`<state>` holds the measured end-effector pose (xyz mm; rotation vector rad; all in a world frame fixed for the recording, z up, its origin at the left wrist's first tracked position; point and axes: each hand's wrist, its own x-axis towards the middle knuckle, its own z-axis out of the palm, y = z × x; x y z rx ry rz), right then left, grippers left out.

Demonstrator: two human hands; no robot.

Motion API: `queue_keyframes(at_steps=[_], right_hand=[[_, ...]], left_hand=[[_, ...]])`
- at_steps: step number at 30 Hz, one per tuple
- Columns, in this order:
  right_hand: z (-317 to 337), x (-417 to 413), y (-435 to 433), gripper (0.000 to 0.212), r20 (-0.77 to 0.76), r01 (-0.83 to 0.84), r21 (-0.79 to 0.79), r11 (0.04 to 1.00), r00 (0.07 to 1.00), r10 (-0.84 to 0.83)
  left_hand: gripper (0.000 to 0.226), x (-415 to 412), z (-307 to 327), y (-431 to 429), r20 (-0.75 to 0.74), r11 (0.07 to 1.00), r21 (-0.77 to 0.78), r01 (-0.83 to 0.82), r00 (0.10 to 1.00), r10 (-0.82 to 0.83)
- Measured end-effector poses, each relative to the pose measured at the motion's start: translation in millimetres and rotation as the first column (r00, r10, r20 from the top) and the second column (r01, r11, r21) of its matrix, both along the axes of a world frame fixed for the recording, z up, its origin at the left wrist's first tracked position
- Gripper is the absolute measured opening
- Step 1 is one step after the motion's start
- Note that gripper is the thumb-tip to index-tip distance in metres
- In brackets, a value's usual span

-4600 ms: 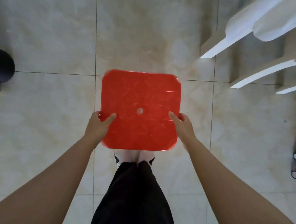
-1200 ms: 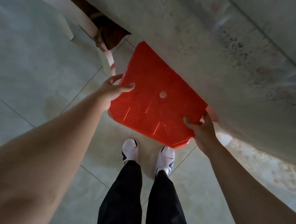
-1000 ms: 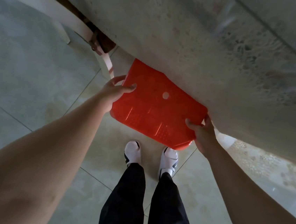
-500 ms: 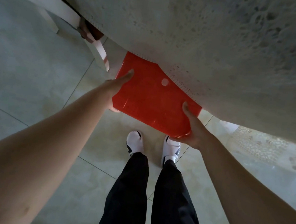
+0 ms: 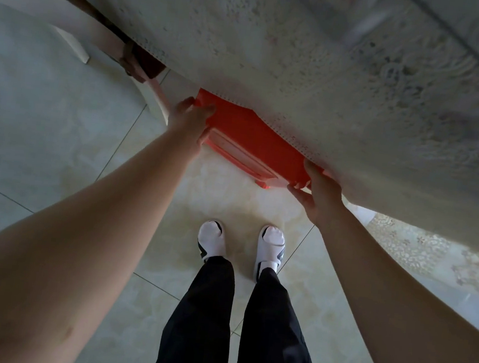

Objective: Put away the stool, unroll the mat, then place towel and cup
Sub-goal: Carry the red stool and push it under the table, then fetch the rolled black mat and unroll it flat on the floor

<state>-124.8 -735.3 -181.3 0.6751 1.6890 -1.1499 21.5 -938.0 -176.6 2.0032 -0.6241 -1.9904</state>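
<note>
The red plastic stool (image 5: 246, 136) stands on the tiled floor, its far half hidden under the edge of a table covered with a pale lace cloth (image 5: 318, 71). My left hand (image 5: 188, 121) grips the stool's left corner. On the opposite side, my right hand (image 5: 319, 194) holds the near right corner, just below the cloth's hem. Both arms are stretched out in front of me. No mat, towel or cup is in view.
A white chair leg (image 5: 155, 98) stands just left of the stool, with a dark brown piece (image 5: 138, 61) behind it. My feet in white socks and sandals (image 5: 240, 245) are on the beige floor tiles (image 5: 45, 131) close to the stool.
I carried the stool from the open floor to the table and pushed it down and forward under the cloth. More of its seat is hidden now than half a second ago.
</note>
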Motion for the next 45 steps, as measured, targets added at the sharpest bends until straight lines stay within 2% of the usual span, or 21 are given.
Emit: queue_keyframes(at_steps=[2, 5, 9, 12, 15, 17, 19, 20, 22, 25, 30, 34, 38, 43, 45], right_hand=[[-4, 1, -2, 0.046, -0.034, -0.007, -0.029, 1.000, 0.999, 0.006], [-9, 4, 3, 0.060, -0.105, -0.030, -0.026, 0.999, 0.994, 0.027], [-11, 7, 10, 0.049, -0.142, -0.099, 0.022, 0.995, 0.985, 0.101], [-6, 8, 16, 0.043, -0.196, -0.237, 0.119, 0.964, 0.946, 0.257], [16, 8, 19, 0.032, -0.295, -0.447, 0.298, 0.844, 0.797, 0.527], [36, 10, 20, 0.018, -0.365, -0.584, 0.383, 0.716, 0.616, 0.698], [55, 15, 22, 0.017, -0.418, -0.710, 0.413, 0.570, 0.409, 0.811], [62, 19, 24, 0.018, -0.434, -0.755, 0.412, 0.510, 0.330, 0.838], [77, 31, 29, 0.018, -0.469, -0.823, 0.400, 0.405, 0.196, 0.861], [90, 47, 44, 0.016, -0.510, -0.889, 0.368, 0.271, 0.050, 0.859], [112, 80, 91, 0.016, -0.558, -0.941, 0.337, 0.031, -0.173, 0.811], [125, 108, 129, 0.018, -0.563, -0.939, 0.332, -0.086, -0.271, 0.781], [138, 148, 170, 0.018, -0.557, -0.924, 0.317, -0.214, -0.364, 0.746], [164, 207, 216, 0.019, -0.551, -0.877, 0.324, -0.355, -0.480, 0.682], [181, 241, 244, 0.019, -0.560, -0.835, 0.330, -0.441, -0.549, 0.621]], left_hand=[[0.063, -3, 1, 0, -0.013, 0.998, -0.026, -0.056, 0.998, 0.056], [0.060, 1, 3, 3, -0.034, 0.999, -0.018, -0.031, 0.999, 0.030], [0.037, 14, 11, 15, -0.006, 0.997, -0.035, 0.064, 0.998, -0.064], [0.025, 19, 19, 31, 0.058, 0.984, -0.092, 0.155, 0.987, -0.150], [0.016, 26, 26, 50, 0.155, 0.915, -0.212, 0.342, 0.937, -0.315], [0.017, 34, 31, 63, 0.236, 0.833, -0.285, 0.474, 0.877, -0.419], [0.021, 45, 39, 78, 0.312, 0.766, -0.320, 0.557, 0.826, -0.470], [0.021, 51, 44, 86, 0.321, 0.763, -0.329, 0.556, 0.826, -0.463], [0.021, 62, 56, 110, 0.256, 0.820, -0.337, 0.462, 0.883, -0.393], [0.025, 83, 69, 151, 0.225, 0.861, -0.349, 0.370, 0.925, -0.306], [0.022, 138, 94, 241, 0.260, 0.900, -0.366, 0.235, 0.955, -0.143], [0.018, 175, 114, 308, 0.266, 0.925, -0.362, 0.114, 0.964, -0.015], [0.013, 222, 131, 376, 0.355, 0.935, -0.341, 0.100, 0.934, 0.030], [0.025, 279, 165, 458, 0.471, 0.937, -0.331, 0.108, 0.880, 0.065], [0.025, 308, 181, 499, 0.502, 0.934, -0.348, 0.074, 0.857, 0.119]])
